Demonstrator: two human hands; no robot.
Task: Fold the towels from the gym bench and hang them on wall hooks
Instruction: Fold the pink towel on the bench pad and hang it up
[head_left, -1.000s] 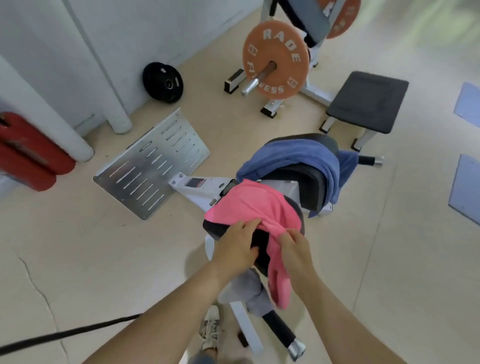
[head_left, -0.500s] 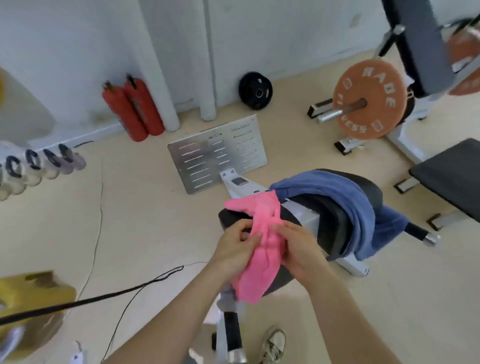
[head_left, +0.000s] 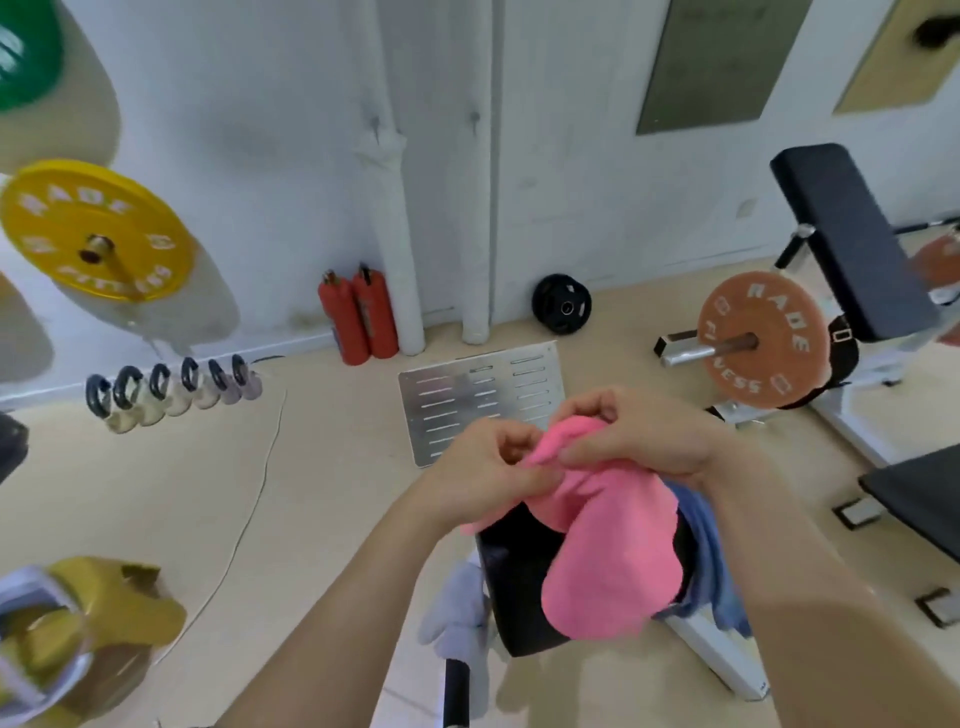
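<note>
Both hands are raised close together over the near end of a black padded table (head_left: 514, 587). Together they hold a bright pink cloth towel (head_left: 613, 561) by its bunched upper edge. The left hand (head_left: 491, 470) pinches a fold of it between thumb and curled fingers. The right hand (head_left: 641, 441), just beside it and almost touching, has its fingers curled round the top of the same bunch. The rest of the pink towel hangs down below the hands in a broad flap that covers much of the table's pad. A blue towel (head_left: 711, 566) lies draped on the table under the right wrist, showing as a strip at the pink towel's right edge. Below the left hand, between the forearms, a pale grey cloth (head_left: 457, 608) hangs at the table's left side. Just beyond the hands a slotted silver metal plate (head_left: 467, 400) lies on the beige floor. Farther back, two red cylinders (head_left: 358, 317) and a small black weight disc (head_left: 562, 310) stand against the white wall. Right of the right hand, an orange weight plate (head_left: 763, 340) on a steel bar reads "RADE" above and "FITNESS" below, with some letters blurred. Well to the left of the left hand, a yellow weight plate (head_left: 96, 231) bears the same two words more faintly. Under that plate stands a row of pale kettlebells with dark handles (head_left: 171, 389).
</note>
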